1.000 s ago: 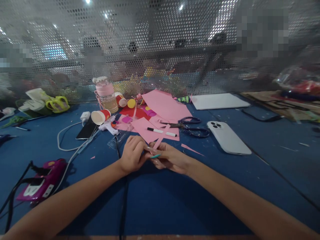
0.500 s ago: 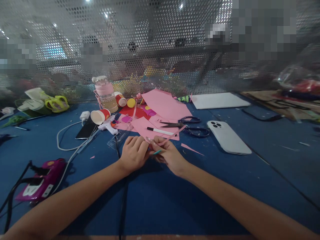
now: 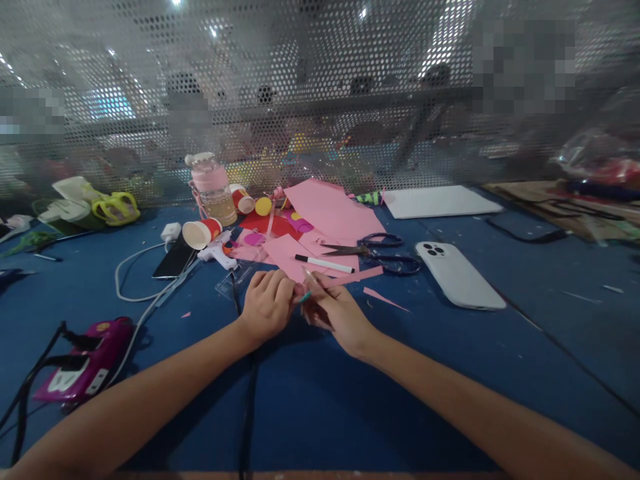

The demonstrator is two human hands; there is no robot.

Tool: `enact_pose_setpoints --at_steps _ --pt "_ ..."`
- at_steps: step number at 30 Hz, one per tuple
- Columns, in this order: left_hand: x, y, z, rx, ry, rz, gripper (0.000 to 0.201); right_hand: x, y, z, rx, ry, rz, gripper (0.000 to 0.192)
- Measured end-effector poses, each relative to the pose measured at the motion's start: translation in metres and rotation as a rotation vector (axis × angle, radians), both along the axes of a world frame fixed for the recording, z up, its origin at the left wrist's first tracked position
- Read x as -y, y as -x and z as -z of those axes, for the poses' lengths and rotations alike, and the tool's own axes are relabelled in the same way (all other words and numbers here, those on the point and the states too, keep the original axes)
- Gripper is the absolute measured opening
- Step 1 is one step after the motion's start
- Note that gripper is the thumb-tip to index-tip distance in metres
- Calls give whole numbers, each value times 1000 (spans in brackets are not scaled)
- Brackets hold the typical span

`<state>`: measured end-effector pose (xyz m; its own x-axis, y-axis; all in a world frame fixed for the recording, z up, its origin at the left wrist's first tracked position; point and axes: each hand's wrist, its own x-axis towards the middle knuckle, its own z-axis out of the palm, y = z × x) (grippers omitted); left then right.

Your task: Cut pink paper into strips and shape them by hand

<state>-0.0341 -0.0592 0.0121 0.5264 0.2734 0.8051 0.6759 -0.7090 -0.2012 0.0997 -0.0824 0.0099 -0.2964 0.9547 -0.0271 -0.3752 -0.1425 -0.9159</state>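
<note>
Both hands meet at the centre, above the blue tabletop. My left hand (image 3: 269, 303) is closed, fingers curled over, with a bit of pink paper at its fingertips. From that grip pokes the short end of a thin teal stick (image 3: 306, 297); the rest of it is hidden. My right hand (image 3: 343, 317) pinches a narrow pink paper strip (image 3: 356, 276), whose free end points right toward the scissors. Just beyond the hands lie a white marker with a black cap (image 3: 325, 264), pink paper sheets (image 3: 333, 210) and open dark-handled scissors (image 3: 373, 253).
On the right rests a white phone (image 3: 460, 275). Leftward are a glue gun (image 3: 220, 253), paper cup (image 3: 200, 233), pink-topped bottle (image 3: 213, 190), black phone (image 3: 174, 260) with white cable, and purple power strip (image 3: 93, 357). A perforated metal screen (image 3: 320, 107) stands behind.
The pink strip's free end has swung down and to the right, lying flatter. My right fingers have shifted slightly, and the teal stick's end now tilts more upward.
</note>
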Motion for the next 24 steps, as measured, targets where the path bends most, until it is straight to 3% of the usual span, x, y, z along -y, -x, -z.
enact_pose_setpoints --at_steps 8,15,24 --pt "1 1 0 29 -16 19 34 3 0 0 17 -32 -4 38" --pt "1 1 2 57 -35 43 20 4 1 -4 5 -17 4 38" --pt "2 1 0 0 11 17 25 3 -4 -5 95 -133 17 37"
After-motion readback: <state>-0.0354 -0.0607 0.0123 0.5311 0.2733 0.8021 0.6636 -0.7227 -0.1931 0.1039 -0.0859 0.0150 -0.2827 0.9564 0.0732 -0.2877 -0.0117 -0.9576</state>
